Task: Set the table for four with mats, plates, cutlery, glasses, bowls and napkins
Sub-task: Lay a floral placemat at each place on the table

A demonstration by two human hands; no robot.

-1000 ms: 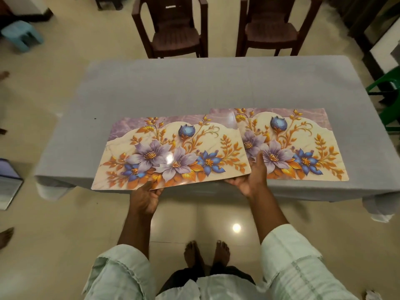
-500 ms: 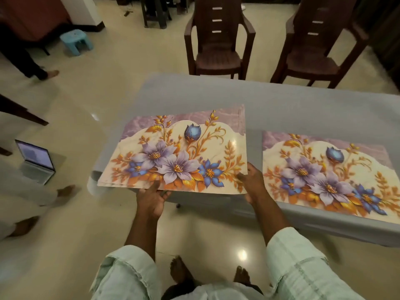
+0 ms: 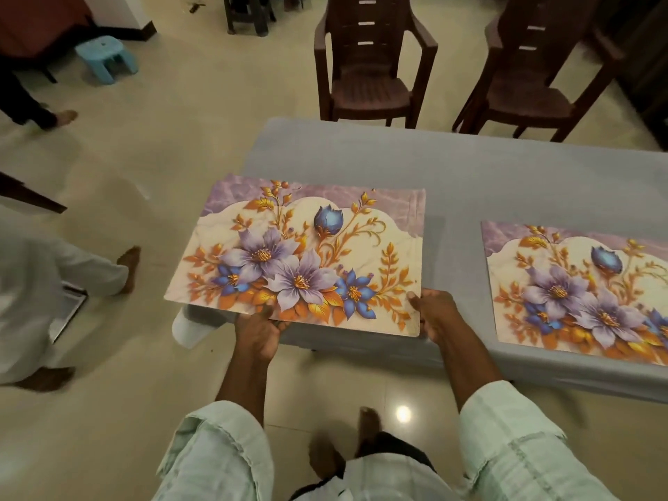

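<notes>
Both hands, the left hand and right hand, grip the near edge of the mat held over the table's left end, where, laid now, its overhanging corner might tip it off the table.

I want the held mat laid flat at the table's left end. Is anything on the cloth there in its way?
Nothing visible: the held mat, gripped by left hand and right hand, hangs over bare grey cloth.
</notes>
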